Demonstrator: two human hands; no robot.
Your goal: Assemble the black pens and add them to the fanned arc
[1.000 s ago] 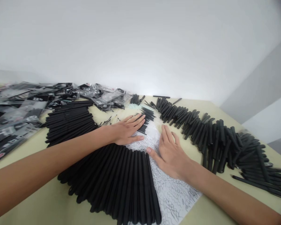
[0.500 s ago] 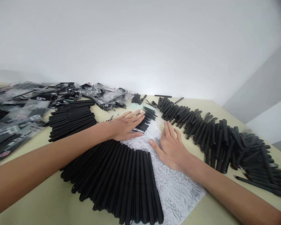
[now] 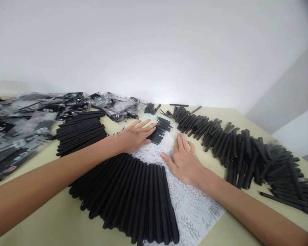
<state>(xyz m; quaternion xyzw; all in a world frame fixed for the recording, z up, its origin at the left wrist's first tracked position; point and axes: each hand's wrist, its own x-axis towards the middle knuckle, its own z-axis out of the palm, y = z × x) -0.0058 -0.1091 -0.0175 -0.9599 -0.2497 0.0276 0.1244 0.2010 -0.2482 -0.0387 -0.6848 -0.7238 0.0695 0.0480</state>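
Left hand lies open and flat, fingertips on the short black sticks at the scribbled paper's far end, thumb now drawn in. Right hand, open and flat on the paper, has shifted slightly left.

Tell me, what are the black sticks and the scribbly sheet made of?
Black sticks: probably plastic with a matte finish, since they look dull with hardly any shine. Scribbly sheet: looks like thin white paper, lying flat and covered in pen squiggles.

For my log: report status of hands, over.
Left hand flat on thin black sticks. Right hand flat on scribbled paper. Black pen rows either side.
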